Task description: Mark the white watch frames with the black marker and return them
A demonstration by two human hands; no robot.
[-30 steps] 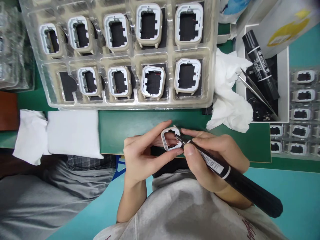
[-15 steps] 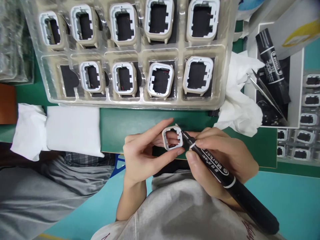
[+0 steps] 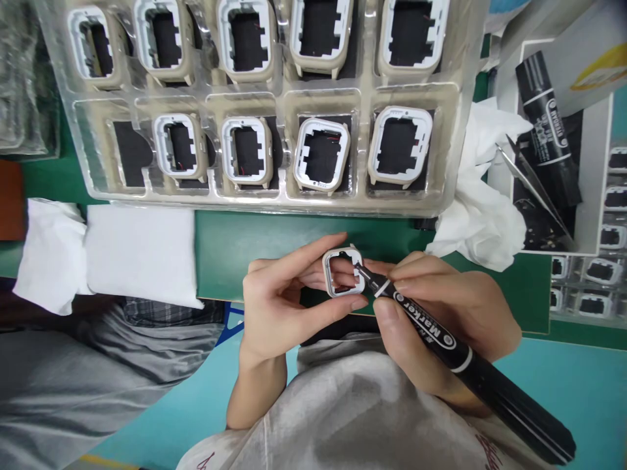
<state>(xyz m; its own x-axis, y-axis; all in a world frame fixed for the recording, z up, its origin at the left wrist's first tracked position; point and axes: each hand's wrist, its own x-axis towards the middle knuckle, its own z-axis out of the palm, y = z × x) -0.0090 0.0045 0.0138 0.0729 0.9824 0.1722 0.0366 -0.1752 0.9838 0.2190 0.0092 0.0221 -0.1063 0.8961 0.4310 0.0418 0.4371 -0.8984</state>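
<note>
Between the thumb and fingers of my left hand is a small watch case frame, pale with a beige side and an open middle. My right hand grips a black marker like a pen. The marker's tip meets the right inner edge of the frame; whether it touches or sits just above I cannot tell. Beyond my hands lies a clear plastic tray with several similar frames in its compartments. One compartment at the near left holds only a dark pad.
A folded white cloth lies left, crumpled tissue right. A white box holds another marker and tweezers. More framed parts sit at far right. Someone's grey-clad leg is at the lower left.
The marker's tip has shifted from the frame's outer right side onto its inner edge. My view has moved slightly, so the tray's right part and the box appear further right.
</note>
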